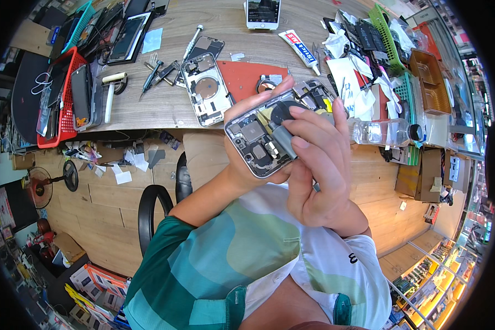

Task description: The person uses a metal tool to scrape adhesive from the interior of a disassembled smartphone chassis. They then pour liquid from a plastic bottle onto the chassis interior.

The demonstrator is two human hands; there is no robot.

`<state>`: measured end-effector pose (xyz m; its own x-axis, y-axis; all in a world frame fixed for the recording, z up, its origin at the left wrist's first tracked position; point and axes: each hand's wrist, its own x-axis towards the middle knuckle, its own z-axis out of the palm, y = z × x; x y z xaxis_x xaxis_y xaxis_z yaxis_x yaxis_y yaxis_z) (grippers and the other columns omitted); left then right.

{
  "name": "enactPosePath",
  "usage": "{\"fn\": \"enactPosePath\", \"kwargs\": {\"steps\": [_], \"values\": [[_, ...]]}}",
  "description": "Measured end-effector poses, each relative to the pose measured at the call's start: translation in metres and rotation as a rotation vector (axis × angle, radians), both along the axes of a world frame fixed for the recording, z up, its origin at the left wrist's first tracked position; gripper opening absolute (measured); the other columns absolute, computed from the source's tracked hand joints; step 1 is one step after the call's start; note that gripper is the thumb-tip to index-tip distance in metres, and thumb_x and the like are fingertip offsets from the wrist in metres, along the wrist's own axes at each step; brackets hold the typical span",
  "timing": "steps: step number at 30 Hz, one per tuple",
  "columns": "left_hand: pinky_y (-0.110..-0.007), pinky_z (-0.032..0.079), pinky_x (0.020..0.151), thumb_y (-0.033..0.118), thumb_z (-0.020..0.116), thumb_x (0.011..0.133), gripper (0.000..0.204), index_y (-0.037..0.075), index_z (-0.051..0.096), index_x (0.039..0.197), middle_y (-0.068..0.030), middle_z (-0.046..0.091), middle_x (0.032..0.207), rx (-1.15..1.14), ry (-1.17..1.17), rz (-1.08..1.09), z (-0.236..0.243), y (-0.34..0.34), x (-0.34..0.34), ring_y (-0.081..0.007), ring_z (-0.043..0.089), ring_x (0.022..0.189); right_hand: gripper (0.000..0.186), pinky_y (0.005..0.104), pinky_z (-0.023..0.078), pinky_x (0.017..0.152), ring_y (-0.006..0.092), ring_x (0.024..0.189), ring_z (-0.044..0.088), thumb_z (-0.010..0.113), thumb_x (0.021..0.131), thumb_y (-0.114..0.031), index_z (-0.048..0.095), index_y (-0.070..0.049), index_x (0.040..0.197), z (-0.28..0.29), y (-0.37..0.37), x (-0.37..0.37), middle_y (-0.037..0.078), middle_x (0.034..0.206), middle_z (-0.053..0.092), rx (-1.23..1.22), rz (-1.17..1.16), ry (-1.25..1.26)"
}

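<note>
Over the table's near edge, an opened smartphone (254,132) is held tilted, its circuit board, screws and flat cables exposed. My left hand (239,165) is closed around it from below, fingers along its far edge. Across its inside bend the fingers of my right hand (327,159), fingertips against a dark grey, shiny flat part (283,141) in the phone's middle. The right fingers hide much of that part; whether it is loose cannot be seen. Just beyond lies a silver phone back housing (207,91) with a round coil, beside a red mat (245,77).
Screwdrivers (152,77) and a white-handled hammer (110,96) lie left of the housing, near a red basket (66,104). A glue tube (300,50), white papers (349,91) and a clear bottle (385,132) are rightward. A white phone (263,14) stands at the back.
</note>
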<state>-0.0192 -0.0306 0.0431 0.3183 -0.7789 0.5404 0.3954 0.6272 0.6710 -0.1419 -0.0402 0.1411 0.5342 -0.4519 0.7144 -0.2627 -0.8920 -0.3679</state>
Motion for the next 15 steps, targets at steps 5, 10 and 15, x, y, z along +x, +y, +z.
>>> {"fn": "enactPosePath", "kwargs": {"steps": [5, 10, 15], "values": [[-0.056, 0.042, 0.119, 0.040, 0.100, 0.068, 0.112, 0.003, 0.028, 0.146, -0.0397, 0.041, 0.154, 0.143, 0.133, -0.035, 0.011, 0.007, -0.007, -0.0461, 0.044, 0.147, 0.032, 0.0712, 0.035, 0.113, 0.0434, 0.112, 0.069, 0.068, 0.094, -0.013, 0.060, 0.002, 0.121, 0.006, 0.004, 0.002, 0.023, 0.115, 0.067, 0.008, -0.011, 0.004], [-0.056, 0.042, 0.119, 0.043, 0.100, 0.068, 0.113, 0.003, 0.028, 0.146, -0.0400, 0.040, 0.154, 0.033, 0.078, -0.019, 0.001, 0.002, -0.004, -0.0462, 0.044, 0.147, 0.032, 0.0716, 0.035, 0.113, 0.0424, 0.111, 0.069, 0.069, 0.093, -0.015, 0.061, 0.000, 0.120, 0.000, 0.000, 0.000, 0.022, 0.114, 0.067, -0.032, -0.023, 0.026], [-0.055, 0.042, 0.119, 0.045, 0.097, 0.071, 0.110, 0.004, 0.028, 0.146, -0.0402, 0.040, 0.154, 0.116, 0.053, 0.002, 0.006, 0.006, -0.004, -0.0462, 0.044, 0.147, 0.030, 0.0726, 0.035, 0.113, 0.0411, 0.111, 0.069, 0.069, 0.090, -0.010, 0.063, -0.001, 0.118, 0.008, 0.003, 0.000, 0.022, 0.114, 0.067, 0.014, -0.029, 0.058]]}}
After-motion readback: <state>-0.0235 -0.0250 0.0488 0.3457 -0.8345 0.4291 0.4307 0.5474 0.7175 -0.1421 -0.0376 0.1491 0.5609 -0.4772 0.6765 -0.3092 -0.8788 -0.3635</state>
